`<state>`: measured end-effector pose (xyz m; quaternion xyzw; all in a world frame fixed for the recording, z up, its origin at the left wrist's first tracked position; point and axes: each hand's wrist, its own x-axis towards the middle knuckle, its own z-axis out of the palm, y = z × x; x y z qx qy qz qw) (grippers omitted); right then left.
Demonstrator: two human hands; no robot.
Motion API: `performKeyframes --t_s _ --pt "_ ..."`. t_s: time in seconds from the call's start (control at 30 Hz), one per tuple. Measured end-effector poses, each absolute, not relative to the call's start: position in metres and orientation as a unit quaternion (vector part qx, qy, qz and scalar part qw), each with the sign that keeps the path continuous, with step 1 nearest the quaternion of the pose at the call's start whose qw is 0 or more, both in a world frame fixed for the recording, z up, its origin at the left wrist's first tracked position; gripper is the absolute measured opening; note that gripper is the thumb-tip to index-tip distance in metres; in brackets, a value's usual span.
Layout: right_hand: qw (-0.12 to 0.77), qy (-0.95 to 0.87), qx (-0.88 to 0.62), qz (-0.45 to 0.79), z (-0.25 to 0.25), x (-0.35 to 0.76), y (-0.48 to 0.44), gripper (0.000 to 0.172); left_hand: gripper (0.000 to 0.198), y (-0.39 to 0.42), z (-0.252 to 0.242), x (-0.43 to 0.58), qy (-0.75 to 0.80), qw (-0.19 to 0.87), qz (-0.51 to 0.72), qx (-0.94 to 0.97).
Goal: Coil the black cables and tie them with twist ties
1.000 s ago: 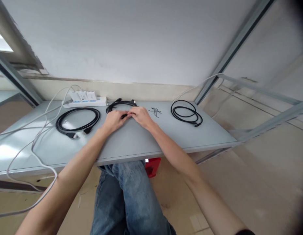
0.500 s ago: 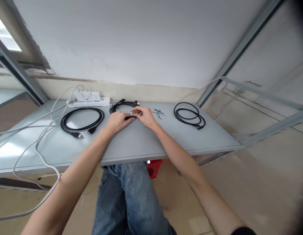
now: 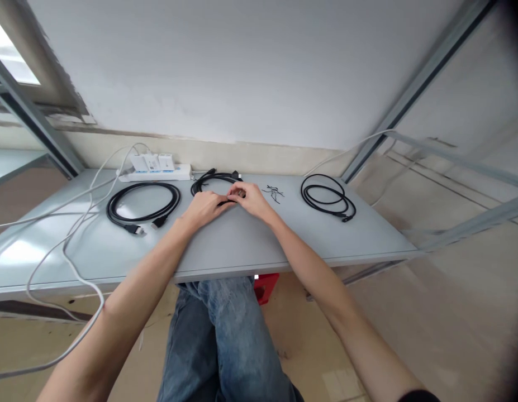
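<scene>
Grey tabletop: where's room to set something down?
Free: front middle, between left forearm and right forearm; front right, between right forearm and rightmost cable coil. Crowded: left, with white cords, power strip and leftmost cable coil; rear middle, with left hand, right hand and middle cable coil.

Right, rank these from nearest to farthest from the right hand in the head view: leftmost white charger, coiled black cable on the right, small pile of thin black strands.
From the right hand:
1. Thin black strands, just to its right.
2. Coiled black cable, farther right on the table.
3. Leftmost white charger, back left on the power strip.
</scene>
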<state>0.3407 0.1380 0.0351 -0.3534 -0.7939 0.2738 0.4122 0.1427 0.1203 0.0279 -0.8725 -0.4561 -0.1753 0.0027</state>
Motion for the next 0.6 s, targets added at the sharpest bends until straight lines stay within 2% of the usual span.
performKeyframes --t_s 0.1,0.2,0.33,0.47,0.6 --pt "0.434 -0.775 -0.368 0.273 0.0328 0.3384 0.1383 0.003 0.053 0.1214 0.0262 0.1437 -0.465 0.014 -0.174 -0.868" --pt "0.467 -0.748 -0.366 0.298 0.0297 0.3366 0.1397 0.016 0.050 0.1238 0.0232 0.1442 -0.474 0.011 -0.188 -0.860" --pt "0.511 -0.707 -0.355 0.336 0.0297 0.3369 0.1406 0.024 0.045 0.1240 0.0229 0.1448 -0.484 -0.010 -0.219 -0.847" --pt "0.535 -0.673 -0.359 0.363 0.0317 0.3369 0.1390 0.043 0.048 0.1204 0.0257 0.1460 -0.480 -0.018 -0.238 -0.844" --pt "0.544 -0.674 -0.357 0.348 0.0318 0.3325 0.1352 0.043 0.050 0.1180 0.0272 0.1470 -0.483 -0.020 -0.230 -0.845"
